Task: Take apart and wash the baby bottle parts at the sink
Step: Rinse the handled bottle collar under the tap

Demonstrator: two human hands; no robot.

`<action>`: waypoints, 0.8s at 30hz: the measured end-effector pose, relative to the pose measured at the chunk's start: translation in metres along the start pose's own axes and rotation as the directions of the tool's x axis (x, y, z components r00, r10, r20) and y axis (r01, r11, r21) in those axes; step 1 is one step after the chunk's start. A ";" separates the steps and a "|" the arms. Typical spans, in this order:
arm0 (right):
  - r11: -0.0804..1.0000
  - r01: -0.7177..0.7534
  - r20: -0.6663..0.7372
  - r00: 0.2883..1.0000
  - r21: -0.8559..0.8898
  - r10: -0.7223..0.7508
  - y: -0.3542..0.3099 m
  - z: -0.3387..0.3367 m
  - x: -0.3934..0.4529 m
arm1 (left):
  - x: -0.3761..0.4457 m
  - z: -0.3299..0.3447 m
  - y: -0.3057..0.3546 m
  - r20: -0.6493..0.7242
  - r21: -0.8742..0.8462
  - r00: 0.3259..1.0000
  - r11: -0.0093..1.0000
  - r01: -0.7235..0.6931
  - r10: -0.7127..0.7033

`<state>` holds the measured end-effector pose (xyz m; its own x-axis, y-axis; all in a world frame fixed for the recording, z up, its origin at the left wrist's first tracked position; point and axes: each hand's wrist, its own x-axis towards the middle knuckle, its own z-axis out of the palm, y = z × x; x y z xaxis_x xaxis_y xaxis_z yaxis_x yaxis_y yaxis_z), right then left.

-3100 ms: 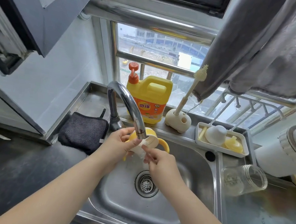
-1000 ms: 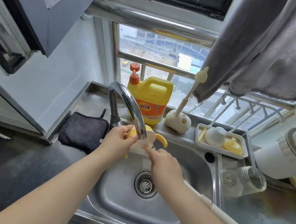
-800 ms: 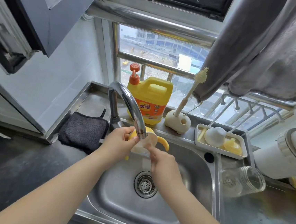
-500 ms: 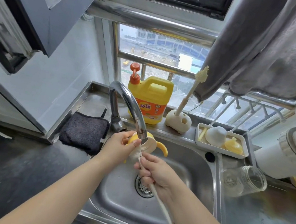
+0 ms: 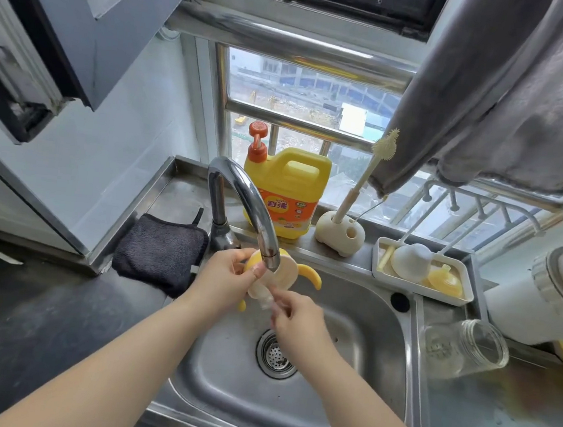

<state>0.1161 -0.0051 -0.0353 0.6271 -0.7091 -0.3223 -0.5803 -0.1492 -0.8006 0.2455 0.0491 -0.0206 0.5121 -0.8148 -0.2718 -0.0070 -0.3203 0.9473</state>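
My left hand (image 5: 223, 281) grips the yellow handled bottle collar (image 5: 288, 272) under the faucet spout (image 5: 269, 257), above the sink (image 5: 381, 343). A clear teat pokes out of the collar toward me. My right hand (image 5: 294, 318) pinches that teat (image 5: 266, 302) at its tip. The glass bottle body (image 5: 465, 348) lies on its side on the counter to the right. A white cap (image 5: 409, 267) and a yellow part (image 5: 445, 284) lie in the white tray (image 5: 420, 288) behind the sink.
A yellow detergent jug (image 5: 287, 193) and a brush holder (image 5: 340, 234) with a bottle brush stand on the ledge behind the faucet. A dark cloth (image 5: 159, 256) lies left of the sink. A white appliance (image 5: 547, 294) stands at the right; grey towels hang above.
The long white straw or brush seen in my right hand half a second ago is out of view. My right hand has moved up to the teat; my left hand keeps holding the collar.
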 end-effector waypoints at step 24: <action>0.322 -0.431 0.400 0.902 0.843 0.160 -0.016 -0.002 -0.004 | -0.007 -0.004 -0.001 -0.002 -0.225 0.999 0.974 -0.036 0.036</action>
<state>0.1211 -0.0011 -0.0202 0.6812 -0.3877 -0.6210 -0.0190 0.8386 -0.5444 0.2453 0.0577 -0.0191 0.5136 -0.8246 -0.2372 0.1680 -0.1744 0.9702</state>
